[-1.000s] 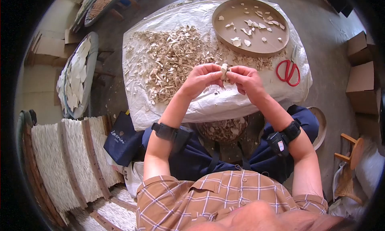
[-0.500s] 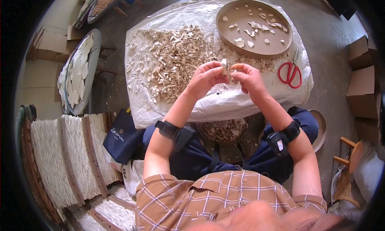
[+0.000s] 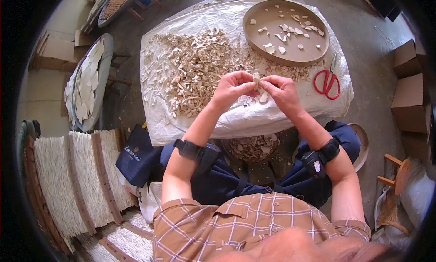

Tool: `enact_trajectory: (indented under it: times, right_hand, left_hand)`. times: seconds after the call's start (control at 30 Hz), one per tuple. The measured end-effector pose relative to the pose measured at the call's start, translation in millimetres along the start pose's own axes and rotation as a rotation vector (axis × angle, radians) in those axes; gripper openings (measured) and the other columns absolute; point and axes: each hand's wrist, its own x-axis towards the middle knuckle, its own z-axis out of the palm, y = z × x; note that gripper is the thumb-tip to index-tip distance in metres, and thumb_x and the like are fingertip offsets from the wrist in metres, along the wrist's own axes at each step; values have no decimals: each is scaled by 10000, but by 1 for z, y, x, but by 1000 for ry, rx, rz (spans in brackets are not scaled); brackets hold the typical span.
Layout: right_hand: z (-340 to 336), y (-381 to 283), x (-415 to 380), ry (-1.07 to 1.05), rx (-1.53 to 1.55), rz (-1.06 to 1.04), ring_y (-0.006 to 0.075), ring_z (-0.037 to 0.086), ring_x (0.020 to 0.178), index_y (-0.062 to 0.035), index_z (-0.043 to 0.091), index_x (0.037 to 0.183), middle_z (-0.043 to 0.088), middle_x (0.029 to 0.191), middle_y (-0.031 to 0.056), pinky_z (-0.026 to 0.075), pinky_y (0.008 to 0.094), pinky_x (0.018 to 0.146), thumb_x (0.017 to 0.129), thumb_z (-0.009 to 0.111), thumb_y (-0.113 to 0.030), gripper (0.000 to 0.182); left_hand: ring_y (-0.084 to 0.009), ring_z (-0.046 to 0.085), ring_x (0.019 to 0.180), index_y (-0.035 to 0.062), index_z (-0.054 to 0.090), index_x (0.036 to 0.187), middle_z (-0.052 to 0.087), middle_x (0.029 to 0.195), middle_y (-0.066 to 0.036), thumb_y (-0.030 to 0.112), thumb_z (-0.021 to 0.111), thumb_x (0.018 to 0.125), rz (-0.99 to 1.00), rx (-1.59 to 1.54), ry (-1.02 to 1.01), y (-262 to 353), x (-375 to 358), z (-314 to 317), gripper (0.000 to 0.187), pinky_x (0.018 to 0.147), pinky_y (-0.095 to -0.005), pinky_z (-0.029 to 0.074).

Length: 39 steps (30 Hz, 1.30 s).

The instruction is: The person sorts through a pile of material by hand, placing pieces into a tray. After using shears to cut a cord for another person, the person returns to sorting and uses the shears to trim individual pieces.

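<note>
The left hand [image 3: 234, 89] and the right hand [image 3: 281, 90] meet at the centre of the frame, above the near edge of the worktop [image 3: 245, 119]. Both pinch one small pale piece [image 3: 256, 80] between thumb and fingertips, so each grip is narrow and closed on that piece. It is held upright and clear of the surface, probably so both hands can work on it at once.

Directly behind the hands lies a broad heap of pale scraps [image 3: 195, 69], spread over a white plastic sheet [image 3: 181, 125] that covers the worktop and keeps loose fragments together. At upper right a shallow round tray [image 3: 313, 53] holds a few separated flat pieces, within reach of the right hand. Red scissors [image 3: 326, 81] lie just beside the tray, untouched. A basket of scraps [image 3: 252, 148] sits between the knees, below the worktop edge.
</note>
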Motion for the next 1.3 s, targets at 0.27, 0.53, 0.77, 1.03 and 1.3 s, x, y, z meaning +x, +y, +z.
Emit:
enact_trajectory:
  times: [0.27,0.53,0.77,1.03,1.3]
  right_hand:
    - [-5,-1,-2,32,-68,16,55,494,539,14,638,810,598,610,26,403,227,491,753,588,-134,167]
    - [-15,0,4,-67,449,681,64,366,423,-26,566,760,432,536,-27,318,214,391,777,540,-130,108]
    - [-62,-23,52,162,1401,324,370,429,1088,20,129,1283,239,1284,298,441,382,886,870,417,-206,552]
    - [-91,21,41,301,830,366,266,528,948,22,401,1131,454,1059,171,485,333,769,836,484,-167,360]
    - [-160,65,-14,632,-1117,101,275,535,778,-72,564,854,545,830,112,436,366,723,658,657,-242,276]
  left_hand:
    - [-110,593,686,-34,565,863,605,755,-71,58,617,750,145,436,166,-11,0,13,155,632,-244,497]
    - [-81,573,616,-13,569,809,599,678,-48,83,604,725,115,672,333,-3,-3,0,132,569,-208,472]
    - [-107,592,637,-33,543,828,592,723,-67,52,590,739,-24,327,247,-2,-11,-7,131,580,-219,505]
    - [-140,599,640,-13,522,859,580,744,-69,62,582,772,-54,189,224,3,-12,-7,130,604,-254,512]
    - [-148,600,647,15,518,856,571,738,-54,73,569,783,-66,83,188,5,-12,-4,106,614,-270,516]
